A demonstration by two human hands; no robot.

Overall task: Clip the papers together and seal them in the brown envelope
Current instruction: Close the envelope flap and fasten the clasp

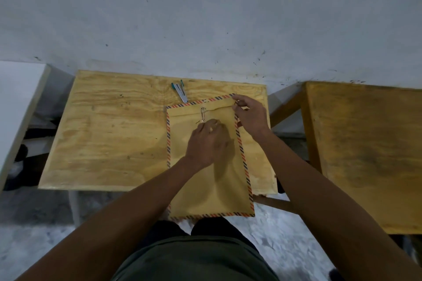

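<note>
A brown envelope (212,187) with a red-and-blue striped border lies on the wooden table (102,134), its lower end hanging over the near edge. The flap is folded down, and a string closure (202,114) runs between two small buttons. My left hand (209,141) rests on the envelope just below the lower button, fingertips pinched at the string's end. My right hand (249,114) pinches the flap's top right corner. No papers are in sight.
A stapler (180,92) with teal ends lies on the table just beyond the envelope. A second wooden table (365,155) stands to the right and a white surface (18,89) to the left. A grey wall rises behind.
</note>
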